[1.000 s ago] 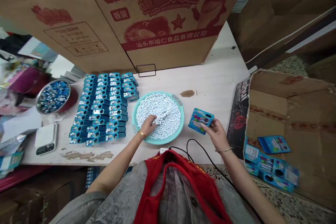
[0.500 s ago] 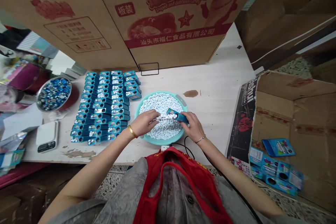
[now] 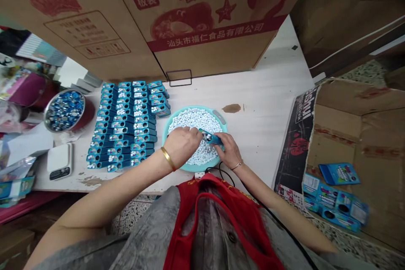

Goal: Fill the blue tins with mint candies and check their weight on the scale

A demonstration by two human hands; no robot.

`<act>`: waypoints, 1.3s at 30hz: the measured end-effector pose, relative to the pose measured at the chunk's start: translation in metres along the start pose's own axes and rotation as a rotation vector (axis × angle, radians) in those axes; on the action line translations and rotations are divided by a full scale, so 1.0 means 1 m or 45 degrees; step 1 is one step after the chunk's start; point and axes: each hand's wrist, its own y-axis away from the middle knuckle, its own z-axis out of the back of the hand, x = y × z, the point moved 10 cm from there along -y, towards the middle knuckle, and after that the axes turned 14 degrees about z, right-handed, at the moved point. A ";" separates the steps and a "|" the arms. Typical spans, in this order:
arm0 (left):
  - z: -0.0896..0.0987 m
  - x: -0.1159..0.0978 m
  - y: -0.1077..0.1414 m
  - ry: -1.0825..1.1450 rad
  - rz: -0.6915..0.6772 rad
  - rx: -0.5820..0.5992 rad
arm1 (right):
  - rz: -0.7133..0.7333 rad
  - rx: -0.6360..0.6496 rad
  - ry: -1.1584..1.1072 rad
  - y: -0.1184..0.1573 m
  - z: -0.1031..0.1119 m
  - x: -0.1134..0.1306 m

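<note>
Blue candy box (image 3: 211,138), small and flat, is held low over a teal basin (image 3: 221,120) heaped with small white candies (image 3: 193,120). The basin sits near the front edge of a pale, scuffed table (image 3: 262,109), seen from above by a camera on the person's head. Against the back of the table stand large brown cardboard cartons (image 3: 202,17) printed in red. To the left of the basin, many matching blue boxes lie in neat rows (image 3: 126,124). Further left are a metal bowl of shiny blue pieces (image 3: 64,109) and a small white digital scale (image 3: 59,161). A brown stain (image 3: 231,108) marks the table just beyond the basin. On the floor at right, an open cardboard carton (image 3: 363,130) holds a few more blue boxes (image 3: 337,202).

The person's right hand (image 3: 228,151) is closed around the near end of the box, fingers wrapped on it. The left hand (image 3: 181,145), wearing a gold bangle, is curled with its fingertips bunched at the far end of the box, above the candies; whether it grips any candies cannot be told. The two hands meet at the box, over the basin's near half.
</note>
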 end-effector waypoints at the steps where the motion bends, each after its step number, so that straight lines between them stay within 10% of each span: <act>1: -0.005 0.010 -0.001 0.028 0.032 -0.022 | -0.006 -0.006 -0.001 0.001 0.001 -0.001; 7: -0.123 0.082 -0.018 0.285 0.398 0.221 | -0.067 -0.060 0.004 0.006 0.022 -0.012; 11: -0.192 0.051 -0.040 0.427 0.354 0.275 | -0.133 -0.113 0.010 0.007 0.038 -0.019; 15: -0.212 0.012 -0.063 0.635 0.281 0.199 | -0.257 -0.201 0.001 0.010 0.051 -0.029; 21: -0.190 0.031 -0.046 0.901 0.168 0.090 | -0.307 -0.220 0.036 0.016 0.061 -0.033; 27: -0.108 0.052 -0.007 0.993 -0.026 -0.053 | -0.128 -0.053 0.134 0.007 0.047 -0.014; 39: -0.012 0.007 0.001 0.069 0.038 0.127 | 0.011 0.000 0.026 -0.003 0.007 0.011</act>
